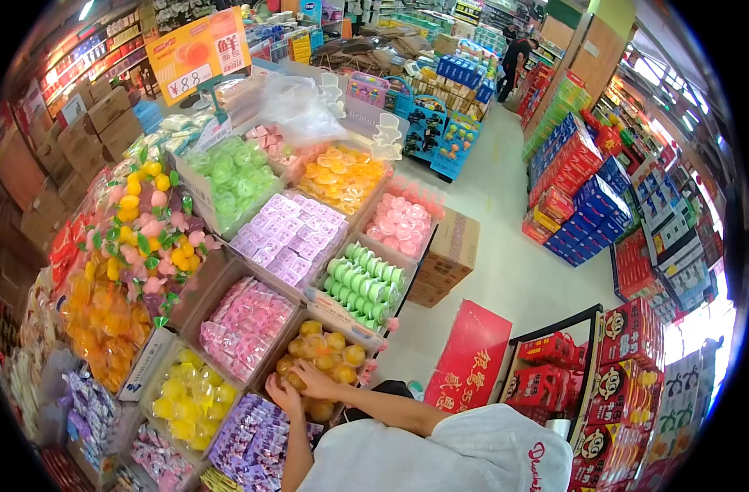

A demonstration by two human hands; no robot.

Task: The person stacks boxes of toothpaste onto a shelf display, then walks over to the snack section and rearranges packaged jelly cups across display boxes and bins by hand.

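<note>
My right hand (313, 382) lies over a bin of round golden-brown wrapped sweets (313, 347), its fingers stretched out across them. Just left of it, at the bin's left edge, is my left hand (286, 395), fingers extended and touching the same sweets. Both hands are close together, and I see nothing lifted in either. Beside the left hand are yellow round sweets (192, 399) and purple-wrapped sweets (256, 439). Pink-wrapped packets (247, 326) fill the bin above.
Further bins hold green jelly cups (362, 284), lilac packets (288, 234), orange cups (342, 178) and pink cups (399, 223). A price sign (198, 56) stands behind. Cardboard boxes (452, 246) and a red panel (469, 357) are to the right; a person (515, 70) stands far down the aisle.
</note>
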